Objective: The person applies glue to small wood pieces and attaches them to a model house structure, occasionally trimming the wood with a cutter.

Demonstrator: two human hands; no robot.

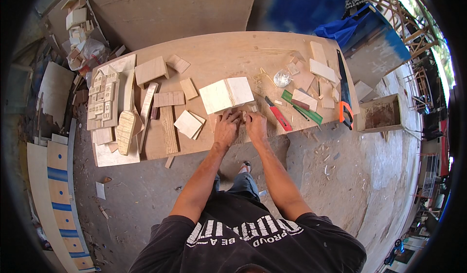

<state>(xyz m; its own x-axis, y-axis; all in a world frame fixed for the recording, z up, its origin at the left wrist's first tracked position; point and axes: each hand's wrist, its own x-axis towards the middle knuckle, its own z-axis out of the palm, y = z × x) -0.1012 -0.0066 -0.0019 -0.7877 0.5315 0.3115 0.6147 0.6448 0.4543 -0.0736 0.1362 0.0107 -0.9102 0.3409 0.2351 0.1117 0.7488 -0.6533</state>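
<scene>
My left hand (pixel 227 128) and my right hand (pixel 256 127) are close together at the table's near edge. Both have bent, closed fingers around a small wooden piece (pixel 243 118), which they mostly hide. Just beyond my fingertips stands a miniature wooden house with a pale two-sided roof (pixel 226 94). To the right of my right hand lies a red utility knife (pixel 280 117). Small wood bits lie beside the little house.
The plywood table (pixel 219 49) also bears a green tool (pixel 304 108), a handsaw with an orange handle (pixel 346 115), a clear plastic container (pixel 282 78) and thin sticks. Wooden blocks (pixel 169 99) and a detailed model building (pixel 103 97) are at left. Wood scraps litter the floor.
</scene>
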